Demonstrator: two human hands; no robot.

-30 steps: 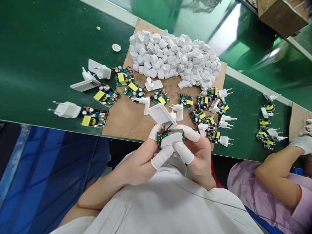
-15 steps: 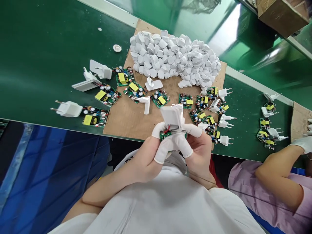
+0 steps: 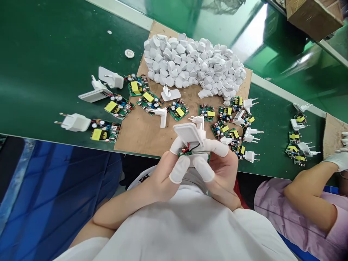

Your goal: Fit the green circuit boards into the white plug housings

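Observation:
Between both hands, in front of my chest, is a green circuit board [image 3: 186, 154], held edge-up toward me. Red and black wires join it to a white plug housing [image 3: 187, 133] that tilts above it, prongs pointing away. My left hand [image 3: 174, 163], with white finger cots on thumb and finger, is closed on the board's left side. My right hand [image 3: 216, 159], also in finger cots, pinches its right side, one finger by the base of the housing. Most of the board is hidden by the fingers.
A heap of white caps [image 3: 190, 61] lies on a cardboard sheet [image 3: 138, 134] over the green table [image 3: 54, 47]. Wired boards with plugs [image 3: 104, 130] lie left, more boards [image 3: 240, 149] right. A co-worker's gloved hand [image 3: 337, 159] is at far right; a cardboard box [image 3: 312, 20] stands behind.
The plug housing has tipped back and slightly left, showing more of the wires and the board's edge. My thumbs have spread a little apart along the board.

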